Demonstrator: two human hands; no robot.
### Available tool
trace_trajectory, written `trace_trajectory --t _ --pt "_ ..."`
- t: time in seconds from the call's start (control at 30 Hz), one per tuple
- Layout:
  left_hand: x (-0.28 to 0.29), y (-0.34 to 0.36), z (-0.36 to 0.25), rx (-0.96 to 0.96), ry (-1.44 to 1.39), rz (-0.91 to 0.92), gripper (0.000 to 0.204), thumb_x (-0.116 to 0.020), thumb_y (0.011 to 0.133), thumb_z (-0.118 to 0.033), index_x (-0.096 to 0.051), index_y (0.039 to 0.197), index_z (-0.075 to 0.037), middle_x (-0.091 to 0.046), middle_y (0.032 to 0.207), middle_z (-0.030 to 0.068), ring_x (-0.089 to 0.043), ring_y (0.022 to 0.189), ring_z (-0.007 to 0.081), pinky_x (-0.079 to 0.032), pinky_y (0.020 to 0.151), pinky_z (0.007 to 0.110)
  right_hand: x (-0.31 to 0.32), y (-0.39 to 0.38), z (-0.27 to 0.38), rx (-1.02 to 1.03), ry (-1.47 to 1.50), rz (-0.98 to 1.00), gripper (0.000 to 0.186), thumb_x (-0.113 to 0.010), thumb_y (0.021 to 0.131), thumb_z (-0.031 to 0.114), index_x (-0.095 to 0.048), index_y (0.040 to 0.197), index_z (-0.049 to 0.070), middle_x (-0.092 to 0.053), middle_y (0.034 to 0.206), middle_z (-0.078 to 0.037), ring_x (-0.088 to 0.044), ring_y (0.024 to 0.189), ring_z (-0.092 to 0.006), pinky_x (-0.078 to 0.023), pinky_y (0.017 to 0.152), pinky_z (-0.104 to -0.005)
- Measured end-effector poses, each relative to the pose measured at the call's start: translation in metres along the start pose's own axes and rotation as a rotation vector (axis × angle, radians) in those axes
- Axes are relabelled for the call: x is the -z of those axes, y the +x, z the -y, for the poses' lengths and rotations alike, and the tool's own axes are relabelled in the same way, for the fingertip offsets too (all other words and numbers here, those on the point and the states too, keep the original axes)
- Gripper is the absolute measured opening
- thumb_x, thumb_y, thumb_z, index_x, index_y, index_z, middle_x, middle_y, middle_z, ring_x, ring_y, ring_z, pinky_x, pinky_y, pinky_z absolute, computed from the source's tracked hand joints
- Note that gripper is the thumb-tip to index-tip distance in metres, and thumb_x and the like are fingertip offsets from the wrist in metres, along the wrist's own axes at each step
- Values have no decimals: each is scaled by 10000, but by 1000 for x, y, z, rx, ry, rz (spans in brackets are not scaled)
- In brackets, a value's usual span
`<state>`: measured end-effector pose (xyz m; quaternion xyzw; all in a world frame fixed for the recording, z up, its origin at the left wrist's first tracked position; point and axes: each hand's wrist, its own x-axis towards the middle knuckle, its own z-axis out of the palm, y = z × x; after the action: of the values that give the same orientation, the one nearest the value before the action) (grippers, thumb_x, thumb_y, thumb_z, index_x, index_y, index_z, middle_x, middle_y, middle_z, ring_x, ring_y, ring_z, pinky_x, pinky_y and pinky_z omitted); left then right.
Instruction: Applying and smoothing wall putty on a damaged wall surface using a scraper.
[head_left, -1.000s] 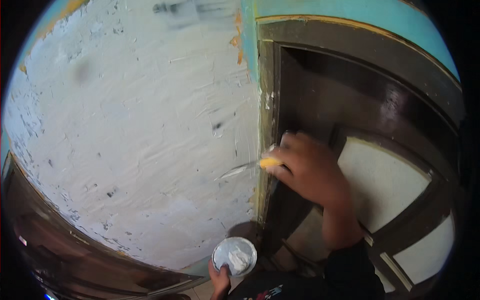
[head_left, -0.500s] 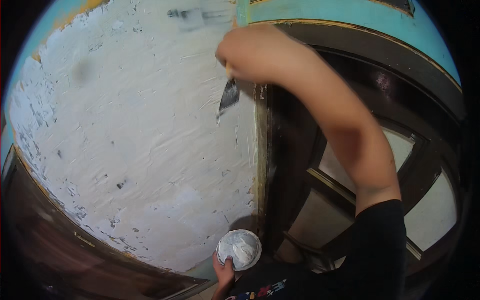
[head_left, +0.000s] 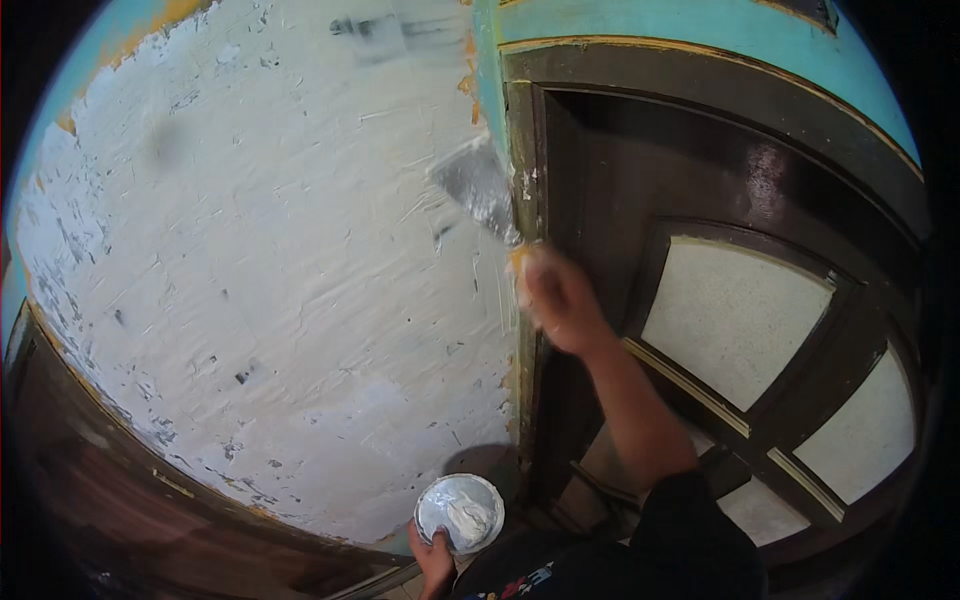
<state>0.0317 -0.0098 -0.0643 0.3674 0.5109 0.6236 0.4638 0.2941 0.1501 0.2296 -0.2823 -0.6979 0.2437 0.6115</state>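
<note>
My right hand [head_left: 562,300] grips the yellowish handle of a putty knife [head_left: 478,188]. The wide metal blade points up and to the left, smeared with white, over the right side of the wall [head_left: 300,250]; whether it touches the surface I cannot tell. Low in the view, my left hand [head_left: 432,560] holds a round shallow bowl [head_left: 450,495] by its rim, thumb inside. A lump of white putty [head_left: 470,520] lies in the bowl. The wall is coated in uneven whitish filler with ridges and several dark nicks.
Right of the wall stands a dark brown door [head_left: 610,190] with pale panels, set in a worn wooden frame [head_left: 528,200]. Turquoise paint [head_left: 680,25] runs above it. Brown woodwork [head_left: 110,460] borders the wall at lower left.
My right hand has dropped down and to the right, and the putty knife's blade has swung from pointing down to pointing up. The bowl has shifted slightly left and down.
</note>
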Motion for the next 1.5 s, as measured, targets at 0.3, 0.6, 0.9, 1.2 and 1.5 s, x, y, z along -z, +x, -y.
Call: trace_trajectory --t 0.3,0.6,0.9,1.2,1.5 --pt "-2 -1 -2 24 61 46 453 -468 766 37 -398 1211 -6 -508 1102 107 -481 992 182 -371 875 286 -43 -47 -72 -262 75 23 257 -399 944 250 -487 813 47 -422 596 22 -389 517 -57 -348 475 -230" --pt "-14 4 13 63 -16 17 398 -473 754 26 -442 1151 17 -518 1076 111 -494 983 199 -376 882 303 -23 2 -32 -233 111 4 243 -379 938 235 -500 862 39 -425 641 22 -390 565 -67 -357 523 -235" --pt "-25 9 17 121 -35 -46 447 -473 783 22 -388 1220 -14 -509 1103 113 -497 978 193 -387 861 289 -14 -57 -75 -320 166 32 257 -358 955 247 -503 884 48 -435 639 19 -399 541 -65 -357 497 -237" --pt "-14 18 39 27 -11 7 459 -478 766 28 -399 1217 -10 -509 1096 113 -494 970 195 -386 854 295 -36 -110 -115 -451 272 74 284 -344 963 276 -487 882 44 -417 623 14 -396 547 -76 -366 530 -235" --pt "-21 11 39 50 68 67 450 -480 750 24 -420 1195 -5 -530 1063 108 -504 946 188 -385 854 291 -19 -56 -100 -283 110 -64 296 -382 941 312 -485 844 52 -416 633 11 -380 553 -77 -354 524 -257"
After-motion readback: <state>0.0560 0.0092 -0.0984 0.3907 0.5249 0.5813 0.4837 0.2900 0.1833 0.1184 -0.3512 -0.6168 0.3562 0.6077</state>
